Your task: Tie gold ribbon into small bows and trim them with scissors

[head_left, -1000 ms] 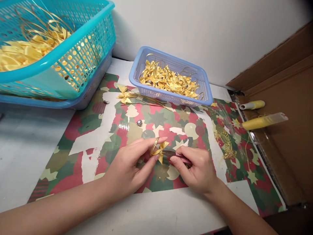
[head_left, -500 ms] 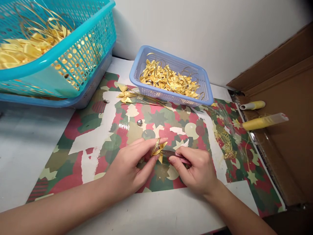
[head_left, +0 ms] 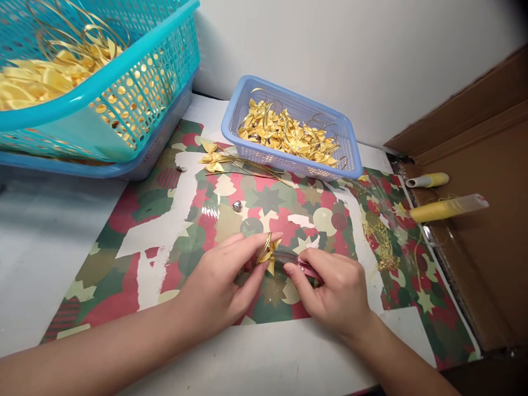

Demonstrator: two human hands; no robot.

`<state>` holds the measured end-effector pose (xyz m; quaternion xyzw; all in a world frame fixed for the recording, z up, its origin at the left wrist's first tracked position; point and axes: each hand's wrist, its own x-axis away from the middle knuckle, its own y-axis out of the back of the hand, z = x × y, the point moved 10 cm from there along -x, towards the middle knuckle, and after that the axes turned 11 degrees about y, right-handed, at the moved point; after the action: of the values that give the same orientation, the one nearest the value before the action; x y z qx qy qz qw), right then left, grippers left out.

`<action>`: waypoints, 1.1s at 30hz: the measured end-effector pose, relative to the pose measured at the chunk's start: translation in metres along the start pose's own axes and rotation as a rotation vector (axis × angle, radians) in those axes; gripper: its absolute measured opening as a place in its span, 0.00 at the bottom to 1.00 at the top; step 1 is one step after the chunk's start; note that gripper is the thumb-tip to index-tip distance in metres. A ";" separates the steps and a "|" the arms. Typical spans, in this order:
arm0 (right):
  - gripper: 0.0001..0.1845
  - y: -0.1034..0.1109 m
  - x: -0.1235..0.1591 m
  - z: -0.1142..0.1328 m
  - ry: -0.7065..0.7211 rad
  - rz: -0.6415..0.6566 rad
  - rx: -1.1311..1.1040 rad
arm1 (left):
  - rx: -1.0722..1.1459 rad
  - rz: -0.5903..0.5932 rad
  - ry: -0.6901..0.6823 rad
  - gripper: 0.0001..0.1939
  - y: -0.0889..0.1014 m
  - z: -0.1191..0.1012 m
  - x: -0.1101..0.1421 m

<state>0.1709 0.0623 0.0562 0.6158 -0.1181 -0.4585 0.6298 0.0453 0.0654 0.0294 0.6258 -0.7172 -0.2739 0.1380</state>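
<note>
Between the thumb and fingers of my left hand [head_left: 225, 269] is a small yellow ribbon bow [head_left: 271, 265] with a loop of gold cord [head_left: 263, 252]. My right hand [head_left: 332, 280] is closed round slim pink tweezers [head_left: 306, 268]. Their grey, tapered end points left and meets the bow; the exact contact at the tip is too small to make out. Part of the pink handle is hidden by my right fingers. Beyond my left hand, a silver heart-shaped bell [head_left: 237, 206] lies on the patterned sheet [head_left: 268, 199].
A blue basket [head_left: 292, 159] of gold bows stands at the back. Two yellow bows [head_left: 212, 157] with cords lie before it. At left, a turquoise basket [head_left: 165, 60] holds more bows. Thread scraps [head_left: 381, 242] lie right, near yellow-wound tubes [head_left: 443, 209] and cardboard [head_left: 474, 154].
The view has shifted slightly, moving the baskets a little to the right in the picture. Both hands keep nearly the same pose, with the bow and tweezers still held.
</note>
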 end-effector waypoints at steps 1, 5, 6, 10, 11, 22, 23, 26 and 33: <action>0.17 0.000 0.000 0.001 0.001 0.003 0.012 | -0.003 0.001 0.002 0.17 0.000 0.000 0.000; 0.17 0.001 -0.001 0.005 0.002 0.022 0.057 | -0.023 0.010 0.001 0.18 -0.002 0.000 0.001; 0.17 0.002 -0.001 0.005 -0.003 0.026 0.068 | -0.032 0.011 -0.006 0.18 -0.002 0.000 0.001; 0.17 0.001 0.001 0.005 -0.036 0.051 0.081 | -0.062 0.008 -0.037 0.17 -0.004 -0.002 0.002; 0.17 0.000 0.001 0.004 -0.048 0.059 0.071 | -0.066 0.007 -0.039 0.17 -0.004 -0.002 0.002; 0.16 -0.011 0.003 -0.008 -0.128 0.090 -0.160 | 0.001 0.026 0.027 0.13 -0.003 0.003 -0.001; 0.16 -0.011 0.003 -0.009 -0.128 0.087 -0.165 | 0.012 0.028 0.037 0.13 -0.003 0.004 -0.001; 0.17 -0.012 0.003 -0.009 -0.124 0.075 -0.174 | 0.039 0.031 0.064 0.13 -0.003 0.007 -0.002; 0.17 -0.009 0.005 -0.013 -0.163 0.013 -0.302 | 0.136 0.060 0.119 0.12 -0.002 0.011 -0.003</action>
<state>0.1791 0.0691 0.0439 0.4742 -0.1025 -0.5154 0.7064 0.0417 0.0711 0.0192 0.6270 -0.7431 -0.1828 0.1458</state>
